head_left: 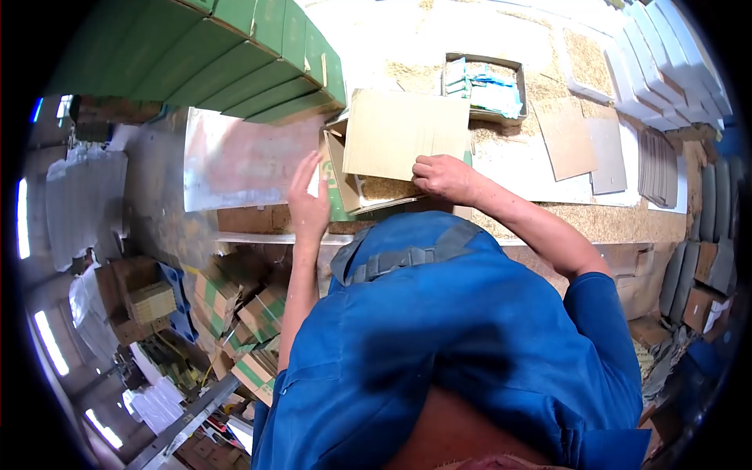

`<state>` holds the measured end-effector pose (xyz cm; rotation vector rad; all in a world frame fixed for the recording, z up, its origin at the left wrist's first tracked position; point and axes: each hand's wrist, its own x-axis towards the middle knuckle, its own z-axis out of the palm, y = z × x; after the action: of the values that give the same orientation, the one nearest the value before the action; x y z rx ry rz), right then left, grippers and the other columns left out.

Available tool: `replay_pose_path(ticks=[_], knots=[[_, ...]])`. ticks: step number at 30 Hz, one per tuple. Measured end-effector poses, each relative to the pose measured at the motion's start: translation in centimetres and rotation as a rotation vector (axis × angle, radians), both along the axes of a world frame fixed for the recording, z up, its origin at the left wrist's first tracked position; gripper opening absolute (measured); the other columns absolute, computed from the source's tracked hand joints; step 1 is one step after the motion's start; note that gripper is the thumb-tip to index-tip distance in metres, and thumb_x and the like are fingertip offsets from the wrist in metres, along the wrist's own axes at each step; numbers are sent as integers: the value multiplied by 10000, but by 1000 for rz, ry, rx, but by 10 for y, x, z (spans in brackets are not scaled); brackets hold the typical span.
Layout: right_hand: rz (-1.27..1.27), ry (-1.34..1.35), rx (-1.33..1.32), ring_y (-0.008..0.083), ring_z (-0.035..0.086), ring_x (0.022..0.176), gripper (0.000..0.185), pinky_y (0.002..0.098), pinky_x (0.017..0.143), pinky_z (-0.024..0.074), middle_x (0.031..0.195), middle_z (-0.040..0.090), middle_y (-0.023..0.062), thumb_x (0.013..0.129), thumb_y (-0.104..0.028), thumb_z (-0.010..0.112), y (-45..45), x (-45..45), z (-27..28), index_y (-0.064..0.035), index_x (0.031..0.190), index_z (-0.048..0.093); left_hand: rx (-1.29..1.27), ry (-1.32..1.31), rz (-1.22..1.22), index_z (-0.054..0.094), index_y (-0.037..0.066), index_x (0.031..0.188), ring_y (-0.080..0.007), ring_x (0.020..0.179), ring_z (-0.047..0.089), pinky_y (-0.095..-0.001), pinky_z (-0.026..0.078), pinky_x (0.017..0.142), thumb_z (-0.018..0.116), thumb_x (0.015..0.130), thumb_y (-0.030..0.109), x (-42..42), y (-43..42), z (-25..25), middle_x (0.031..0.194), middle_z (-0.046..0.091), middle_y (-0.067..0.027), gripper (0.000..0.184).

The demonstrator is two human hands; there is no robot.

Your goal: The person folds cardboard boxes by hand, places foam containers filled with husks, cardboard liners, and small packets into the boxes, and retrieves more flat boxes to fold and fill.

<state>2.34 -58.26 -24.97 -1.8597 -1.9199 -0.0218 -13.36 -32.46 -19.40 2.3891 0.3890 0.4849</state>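
A cardboard box (335, 168) stands on the worktable right in front of my body, its flaps raised. Tan granular fill (384, 189) shows inside it. Over the box lies a flat cardboard sheet (403, 135), covering most of the opening. My right hand (446, 180) is closed on the sheet's lower right corner, fingers curled over the edge. At the box's left side is my left hand (310, 196), fingers stretched out and thumb apart, holding nothing. Whether its fingertips touch the raised flap I cannot tell.
Green boxes (258, 55) are stacked at the back left. An open box with blue-white packets (489, 90) sits behind the sheet. Loose cardboard pieces (564, 139), a stack of brown sheets (657, 168) and white boxes (666, 59) are on the right. Cartons (258, 313) lie below left.
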Motion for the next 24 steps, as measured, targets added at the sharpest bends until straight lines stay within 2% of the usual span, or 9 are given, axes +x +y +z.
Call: replay_pose_path(ticks=[5, 7, 11, 14, 17, 19, 21, 23, 24], knots=[[176, 123, -113, 278, 607, 809, 98, 402, 665, 530, 779, 575, 87, 759, -140, 612, -2, -5, 7, -66, 695, 612, 95, 160, -276, 626, 115, 1264, -308, 1336, 469, -411, 394, 1108, 683, 838, 75, 29, -41, 14, 1429, 504, -113, 432], [102, 315, -203, 316, 637, 744, 103, 435, 659, 527, 742, 621, 126, 748, -126, 644, 0, -4, -5, -42, 689, 648, 225, 253, -436, 579, 182, 1341, -328, 1392, 387, -449, 347, 1146, 719, 827, 131, 44, -50, 0, 1497, 413, -127, 536], [-15, 377, -227, 366, 628, 719, 55, 453, 640, 508, 709, 622, 146, 679, -77, 678, 11, 0, -17, -30, 699, 658, 244, 382, -589, 517, 238, 1410, -354, 1430, 311, -491, 307, 1165, 789, 762, 196, 68, -53, -38, 1560, 304, -137, 704], [-196, 422, -573, 376, 657, 711, 102, 445, 655, 524, 744, 675, 194, 644, -63, 700, 15, 1, -2, 12, 702, 664, 298, 535, -669, 472, 267, 1445, -362, 1456, 248, -555, 273, 1164, 822, 715, 210, 76, -61, -54, 1594, 227, -132, 812], [-276, 426, -256, 348, 670, 757, 109, 416, 700, 529, 766, 680, 176, 676, -80, 700, 10, -3, -8, 0, 750, 699, 325, 572, -643, 442, 293, 1461, -361, 1482, 178, -624, 236, 1155, 855, 648, 194, 81, -62, -69, 1616, 172, -116, 917], [-337, 736, -72, 336, 671, 767, 91, 391, 724, 537, 774, 688, 143, 708, -67, 686, -2, 9, 14, -26, 782, 719, 285, 620, -645, 446, 297, 1457, -361, 1484, 172, -625, 232, 1155, 876, 614, 209, 84, -58, -68, 1618, 168, -111, 950], [-630, 701, 226, 284, 676, 698, 93, 362, 679, 535, 784, 711, 127, 756, -117, 681, -29, 39, 24, -71, 802, 747, 294, 618, -648, 447, 300, 1457, -359, 1486, 167, -627, 228, 1156, 883, 601, 219, 86, -61, -69, 1621, 161, -110, 964], [-1003, 830, 195, 254, 701, 755, 104, 332, 723, 556, 853, 732, 107, 814, -138, 682, -54, 87, 15, -99, 854, 770, 307, 623, -634, 448, 302, 1456, -356, 1489, 161, -628, 224, 1158, 890, 588, 229, 85, -65, -67, 1624, 154, -109, 977], [-1161, 703, 207, 252, 708, 786, 106, 333, 746, 563, 877, 740, 90, 826, -171, 696, -64, 118, -10, -111, 863, 775, 304, 638, -626, 450, 301, 1456, -355, 1490, 158, -631, 221, 1159, 892, 585, 228, 86, -66, -63, 1626, 150, -108, 979]])
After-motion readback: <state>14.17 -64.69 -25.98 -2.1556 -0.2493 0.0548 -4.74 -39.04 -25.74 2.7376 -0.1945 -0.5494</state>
